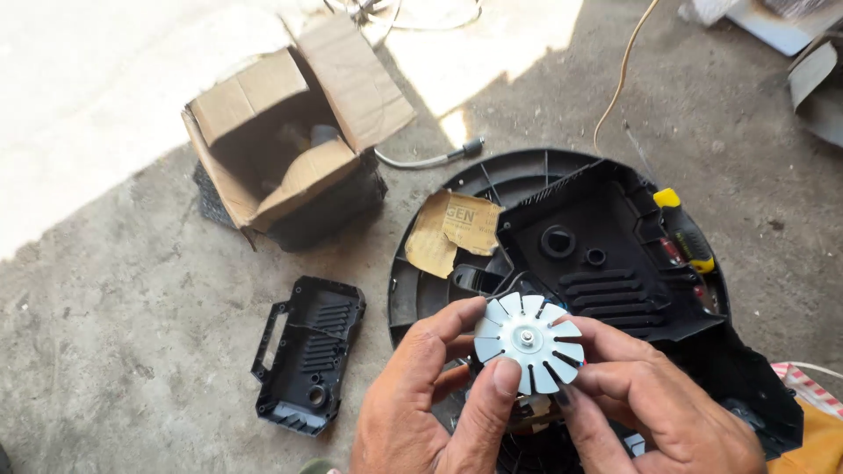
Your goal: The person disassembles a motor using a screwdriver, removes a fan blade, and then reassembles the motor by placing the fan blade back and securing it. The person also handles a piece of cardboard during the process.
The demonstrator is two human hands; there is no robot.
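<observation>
Hands are pinching a small silver fan wheel (528,341) by its rim near centre: left hand (430,395) thumb underneath, right hand (654,404) fingertips opposite, possibly keeping blades free above the black housing (606,254); screwdriver (685,230) lying far right.

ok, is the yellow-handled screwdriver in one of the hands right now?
No, the yellow-handled screwdriver lies on the black housing, while both the left hand and right hand hold the small fan wheel.

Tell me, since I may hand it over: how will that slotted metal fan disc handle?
The disc looks thin and light, so both hands, left and right, pinch it by the rim. Its slotted blades could probably bend if squeezed. The edges may be sharp. Laid flat, it should not roll.
</observation>
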